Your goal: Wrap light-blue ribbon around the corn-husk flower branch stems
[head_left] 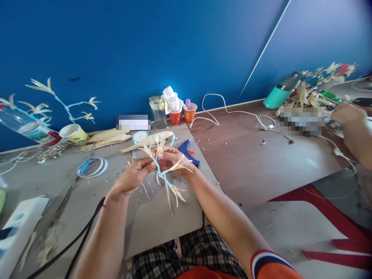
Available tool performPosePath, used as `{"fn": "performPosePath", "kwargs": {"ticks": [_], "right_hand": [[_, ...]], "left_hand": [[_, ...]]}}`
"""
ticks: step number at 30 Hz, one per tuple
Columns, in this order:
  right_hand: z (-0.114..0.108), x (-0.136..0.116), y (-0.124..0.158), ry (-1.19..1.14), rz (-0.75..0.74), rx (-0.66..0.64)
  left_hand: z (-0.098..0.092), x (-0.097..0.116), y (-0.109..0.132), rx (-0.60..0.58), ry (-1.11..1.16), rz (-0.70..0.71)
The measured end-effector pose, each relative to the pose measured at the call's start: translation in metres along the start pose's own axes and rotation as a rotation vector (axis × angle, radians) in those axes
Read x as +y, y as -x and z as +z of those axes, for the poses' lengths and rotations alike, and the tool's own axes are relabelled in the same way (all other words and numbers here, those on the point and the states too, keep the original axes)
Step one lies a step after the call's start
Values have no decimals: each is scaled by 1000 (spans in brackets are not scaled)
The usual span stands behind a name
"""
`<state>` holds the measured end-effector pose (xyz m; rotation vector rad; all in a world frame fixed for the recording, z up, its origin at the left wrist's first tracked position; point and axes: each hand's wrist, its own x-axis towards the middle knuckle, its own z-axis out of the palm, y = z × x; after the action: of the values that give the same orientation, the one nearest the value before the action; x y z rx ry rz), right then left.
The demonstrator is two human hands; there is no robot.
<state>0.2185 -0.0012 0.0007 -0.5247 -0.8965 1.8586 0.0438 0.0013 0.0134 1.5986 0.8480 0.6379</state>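
Between my two hands is a husk flower branch (162,175), its forked stem wrapped in light blue tape and its tips bearing pale, dried-husk petals. My left hand (132,176) is closed, thumb and fingers pinching near the upper stem. My right hand (174,157) closes around the upper part from behind, its fingertips partly hidden by the petals. Just beyond them lies a dried corn husk (157,140), with a roll of blue tape (140,136) behind it. A blue glue gun (187,151) rests right of my right hand.
Tape rings (92,167) lie on the left. A yellow paper cup (74,133) and plastic bottle (35,126) stand near more husk flowers. Along the wall are a glass jar (158,112), red cups (190,113) and a white cable (244,112). Another person's hand (348,114) appears at right.
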Motion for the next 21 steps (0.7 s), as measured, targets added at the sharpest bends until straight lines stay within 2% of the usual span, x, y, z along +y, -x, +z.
{"fn": "performPosePath", "kwargs": {"ticks": [5,8,12,17,21], "right_hand": [[-1,2,-3,38,-47,3],[-5,6,-6,47,-67,47],[-9,13,-13,91,-90,77],[-9,15,-16,183,-133,147],[-7,14,-16,228,-121,201]], "left_hand": [[5,-3,-4,87,69,4],[8,-4,-7,196,87,14],[10,-5,-11,387,-36,18],[9,-11,-13,470,-164,18],[9,-7,-11,524,-319,-13]]}}
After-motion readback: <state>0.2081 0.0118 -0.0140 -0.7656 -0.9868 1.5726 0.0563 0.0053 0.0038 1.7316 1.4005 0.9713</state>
